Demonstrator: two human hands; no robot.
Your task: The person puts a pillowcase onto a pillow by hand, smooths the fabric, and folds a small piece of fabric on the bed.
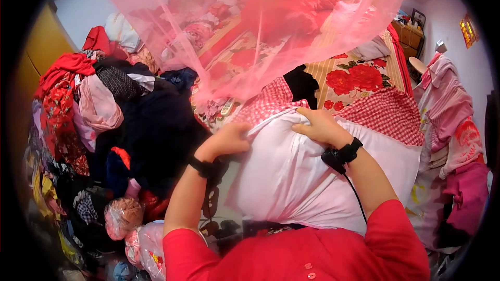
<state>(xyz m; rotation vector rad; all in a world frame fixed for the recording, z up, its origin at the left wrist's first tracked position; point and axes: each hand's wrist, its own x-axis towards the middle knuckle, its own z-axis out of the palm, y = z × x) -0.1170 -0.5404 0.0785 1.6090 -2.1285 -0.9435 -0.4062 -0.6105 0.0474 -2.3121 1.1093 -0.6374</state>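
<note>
- Cloth, white (281,177) with a red-and-white checked part (385,112) at its far side, lay between our body and the bed, its checked part over the bed's near end.
- Our right hand (323,125) pinched the cloth's upper edge between thumb and fingers, probably because a gathered edge gave a surer hold than the broad, slack middle.
- Our left hand (229,138) was curled at the left end of that edge, seemingly closed on it, though we could not make out every fingertip. The two hands stood apart, which we took to be what kept the edge stretched and lifted between them, with folds running down below.
- Both wrists wore black bands; from the right band (350,151) hung a small black device, its cable (357,195) running down over the cloth, likely slack so the arm could move.
- Beyond the cloth, we saw a black garment (302,86) on the flowered bed sheet (359,78), and pink netting (224,67) draped in front of the bed, apparently hanging from above.
- To our left rose heaped dark clothes (156,125); to our right, pink garments (450,93) were piled, perhaps stacked there to leave the middle for the cloth.
</note>
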